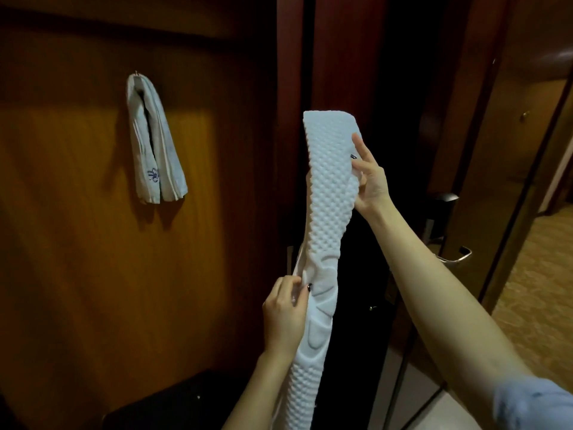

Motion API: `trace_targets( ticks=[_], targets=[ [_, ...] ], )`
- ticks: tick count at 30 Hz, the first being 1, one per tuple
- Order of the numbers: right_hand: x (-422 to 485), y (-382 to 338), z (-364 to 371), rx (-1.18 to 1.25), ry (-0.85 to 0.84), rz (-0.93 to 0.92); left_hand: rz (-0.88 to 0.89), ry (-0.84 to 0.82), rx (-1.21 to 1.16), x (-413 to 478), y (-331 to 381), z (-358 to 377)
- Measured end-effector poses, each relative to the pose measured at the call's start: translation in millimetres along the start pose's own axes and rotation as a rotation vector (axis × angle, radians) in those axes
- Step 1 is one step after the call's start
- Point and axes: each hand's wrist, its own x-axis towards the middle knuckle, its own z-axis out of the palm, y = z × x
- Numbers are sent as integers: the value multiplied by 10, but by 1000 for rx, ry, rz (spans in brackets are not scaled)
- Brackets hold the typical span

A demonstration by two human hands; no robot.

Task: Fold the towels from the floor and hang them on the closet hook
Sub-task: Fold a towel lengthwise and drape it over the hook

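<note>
Upright, in front of the dark gap beside the closet, a white dimpled towel (328, 193) is held as a long narrow strip. Its long axis runs nearly vertical, its top end is curled over towards the camera, and its lower end passes out of view at the bottom edge. The strip is pinched along its upper right edge by the right hand (370, 181), thumb and fingertips closed on the cloth. It is gripped lower down on its left edge by the left hand (283, 315), whose fingers are curled round it. Both hands are thus occupied with the same towel and neither is free. The closet hook (136, 72) lies well apart from the strip, up and to the left, on the wooden closet panel (77, 212). It sits somewhat higher than the towel's curled top. It is already taken by a striped towel with a blue emblem (156, 150), which is draped over it in two hanging halves. The left hand is on the hook's side but lower; the right hand is higher but further across. The strip would probably have to be carried leftward and raised, with its middle brought over the hook. A door handle (455, 259) is seen to the right, behind the right forearm.
</note>
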Motion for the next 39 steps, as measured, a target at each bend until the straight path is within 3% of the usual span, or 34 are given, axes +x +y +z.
trace_targets(
  ticks=[4, 7, 9, 13, 17, 22, 26, 30, 32, 36, 39],
  targets=[
    [-5, 2, 35, -262, -6, -34, -99, -19, -64, -3, -145, -73],
    [-3, -1, 48, -325, 25, -46, 163, -143, 56, 9, -186, -101],
    [-5, 7, 49, -344, 50, -54, 232, -212, 71, 26, -212, -96],
    [-8, 38, 10, -373, 92, -67, 92, -324, -5, -31, -302, -62],
    [-5, 75, 9, -413, 88, -62, 69, -429, 11, -171, -407, -5],
    [60, 20, 71, -495, 70, -65, 5, -387, -172, -177, -527, 14],
    [104, 56, 216, -745, -1, -156, -119, -497, -63, -97, -593, 46],
    [156, -73, 302, -982, -79, -272, -144, -393, -239, -54, -733, -60],
    [187, -151, 283, -1071, -62, -339, -109, -362, -175, -38, -805, -170],
    [207, -178, 233, -1215, -55, -409, 62, -479, 134, 119, -912, -332],
    [184, -180, 203, -1278, -40, -468, 16, -431, 112, 299, -904, -453]
  ],
)
